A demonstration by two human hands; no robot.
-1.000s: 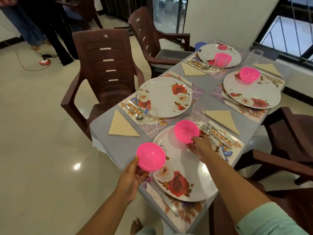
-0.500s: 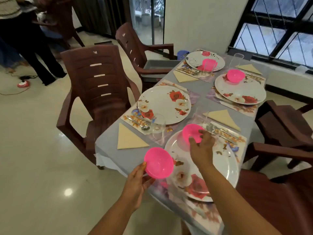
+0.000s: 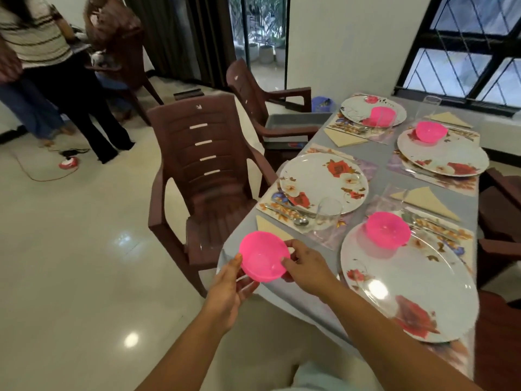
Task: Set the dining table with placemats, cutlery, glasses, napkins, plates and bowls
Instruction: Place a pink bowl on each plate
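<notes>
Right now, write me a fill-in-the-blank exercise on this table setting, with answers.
1. Both hands, left hand and right hand, hold a pink ____.
2. The number of plates on the table is ____.
3. The only plate without a bowl is the one nearest the brown ____.

Missing words: bowl; four; chair

Four pink bowls (image 3: 264,256) show, one between the fingers (image 3: 287,261) and three beyond them. Four floral plates (image 3: 323,182) lie past the fingers, with four napkins (image 3: 425,199) and three glasses (image 3: 328,211).
</notes>
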